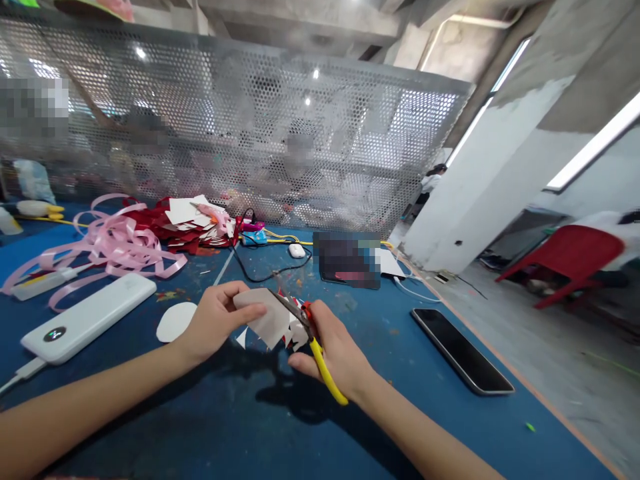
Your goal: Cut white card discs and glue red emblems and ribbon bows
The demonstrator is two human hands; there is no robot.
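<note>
My left hand pinches a piece of white card between thumb and fingers, above the blue table. My right hand is closed round a pair of scissors with a yellow handle; some red shows at the grip as well. The blades point up and left and lie against the card's right edge. Under the card are white and red scraps, partly hidden by the blades. A rounded white card piece lies flat just left of my left hand.
Left on the blue table are a white power bank and tangled pink ribbon. Red and white scraps are heaped behind. At right lies a phone. A perforated metal screen stands at the back; a red chair is beyond.
</note>
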